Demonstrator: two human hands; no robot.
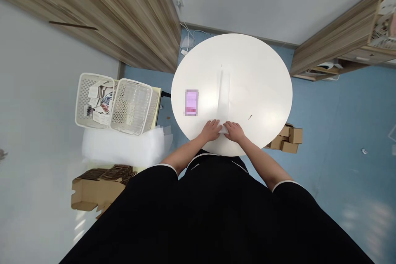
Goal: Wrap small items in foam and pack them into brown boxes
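Note:
A long, narrow strip of thin white packing sheet (224,95) lies on the round white table (266,74), running from the middle toward my body. Its near end is folded or rolled into a small bundle between my hands; anything inside that bundle is hidden. My left hand (211,130) grips the bundle from the left with bent fingers. From the right, my right hand (234,131) holds the same end, its fingers curled over it. To the left of the strip lies a pinkish-purple rectangle (191,102), blurred out in the picture.
Left of the table, a white basket (81,103) holds printed packets beside a second white basket (148,111). Below them are a stack of white sheets (123,146) and an open cardboard box (95,194). Small cardboard boxes (291,140) sit by the table's right edge.

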